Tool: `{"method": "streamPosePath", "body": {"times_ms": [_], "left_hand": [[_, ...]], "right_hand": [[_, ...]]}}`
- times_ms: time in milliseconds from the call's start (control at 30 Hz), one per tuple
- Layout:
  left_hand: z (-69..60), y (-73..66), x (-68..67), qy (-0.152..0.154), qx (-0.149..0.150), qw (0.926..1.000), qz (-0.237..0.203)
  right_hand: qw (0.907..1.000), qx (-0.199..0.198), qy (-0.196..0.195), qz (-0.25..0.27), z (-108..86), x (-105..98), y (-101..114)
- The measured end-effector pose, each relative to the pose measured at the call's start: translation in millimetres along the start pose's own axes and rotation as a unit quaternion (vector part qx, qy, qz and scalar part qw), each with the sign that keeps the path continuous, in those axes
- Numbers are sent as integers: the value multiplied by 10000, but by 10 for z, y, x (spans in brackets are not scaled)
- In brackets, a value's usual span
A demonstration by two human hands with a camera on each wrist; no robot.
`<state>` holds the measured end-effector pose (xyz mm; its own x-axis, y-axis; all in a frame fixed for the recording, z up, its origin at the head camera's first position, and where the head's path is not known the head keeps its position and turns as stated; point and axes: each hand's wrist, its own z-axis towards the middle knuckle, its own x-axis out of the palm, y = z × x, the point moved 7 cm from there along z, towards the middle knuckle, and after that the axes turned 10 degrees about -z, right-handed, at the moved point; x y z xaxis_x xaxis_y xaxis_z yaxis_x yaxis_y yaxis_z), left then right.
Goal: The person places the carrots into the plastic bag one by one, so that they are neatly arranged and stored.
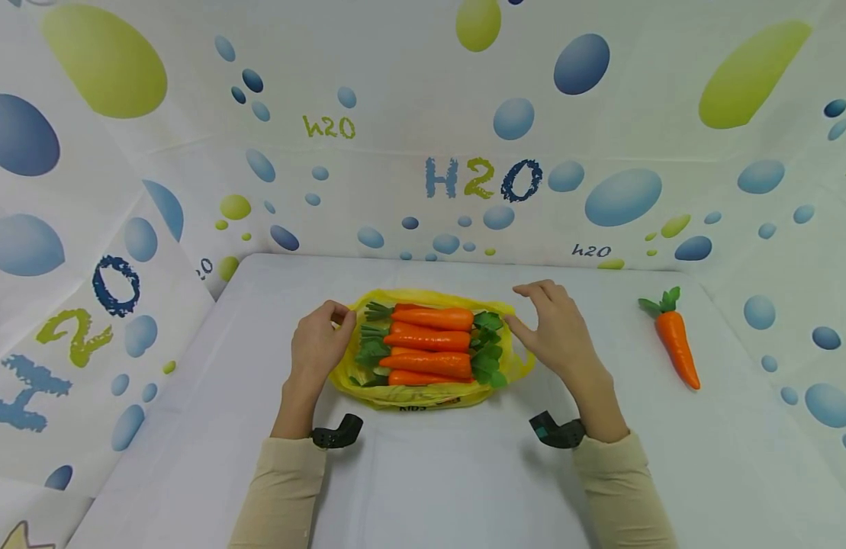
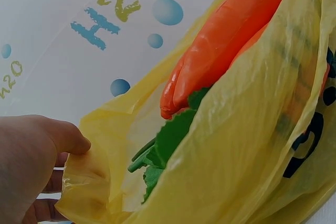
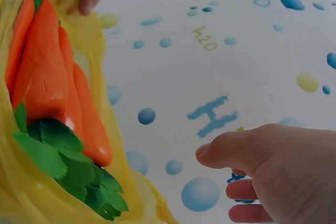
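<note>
A yellow plastic bag (image 1: 388, 397) lies at the middle of the table, its mouth spread upward around several orange carrots (image 1: 432, 341) with green leafy tops. At the bag's left end my left hand (image 1: 316, 343) pinches its edge; in the left wrist view the thumb lies on the yellow film and the fingers are behind it. My right hand (image 1: 561, 329) is beside the bag's right end, fingers spread and slightly bent. In the right wrist view this hand (image 3: 283, 169) holds nothing and stands apart from the bag.
One more carrot (image 1: 680, 351) with green leaves lies alone on the white table (image 1: 450, 473), toward the right edge. Behind and to the left hangs a white cloth (image 1: 395, 61) printed with blue and green drops. Each wrist wears a black camera (image 1: 337, 432).
</note>
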<state>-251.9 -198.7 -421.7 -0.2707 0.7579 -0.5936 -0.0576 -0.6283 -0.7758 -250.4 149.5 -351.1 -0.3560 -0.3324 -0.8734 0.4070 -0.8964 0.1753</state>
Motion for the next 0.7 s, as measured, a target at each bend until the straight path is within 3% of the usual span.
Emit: {"method": "streamPosePath", "body": {"times_ms": [367, 700], "left_hand": [[0, 2, 0, -62, 21, 10000, -1], [-1, 13, 6, -29, 42, 10000, 3]], "right_hand": [[9985, 381, -384, 108, -34, -141, -267], [9945, 1008, -279, 114, -87, -241, -523]]}}
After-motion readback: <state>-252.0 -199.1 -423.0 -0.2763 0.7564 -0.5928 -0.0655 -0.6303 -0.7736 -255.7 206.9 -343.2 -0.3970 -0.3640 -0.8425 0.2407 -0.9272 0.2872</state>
